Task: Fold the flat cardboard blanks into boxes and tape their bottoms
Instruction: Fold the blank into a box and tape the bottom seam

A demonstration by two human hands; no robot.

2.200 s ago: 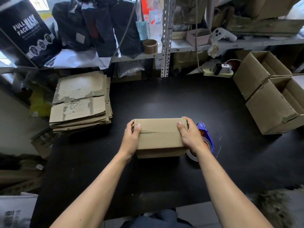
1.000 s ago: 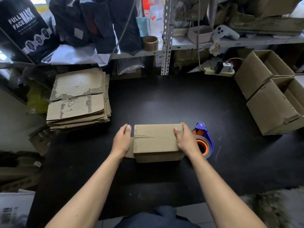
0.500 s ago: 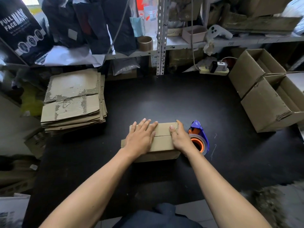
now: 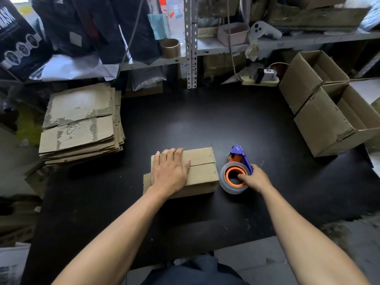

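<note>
A folded cardboard box [image 4: 202,171] lies bottom-up on the black table [image 4: 205,120], its two flaps meeting along a middle seam. My left hand [image 4: 170,171] presses flat on the left half of those flaps, fingers straight. Just right of the box stands a tape dispenser [image 4: 236,171] with a purple frame and an orange core. My right hand [image 4: 254,178] grips it, with the thumb hooked into the core. A stack of flat cardboard blanks [image 4: 82,124] sits at the table's left.
Two assembled open boxes [image 4: 320,103] stand at the right edge. A power strip [image 4: 261,80] lies at the back of the table. A metal shelf upright [image 4: 191,42] and cluttered shelves rise behind the table.
My left hand moved from the box's left end onto its top flaps. My right hand left the box's right end and took hold of the tape dispenser.
</note>
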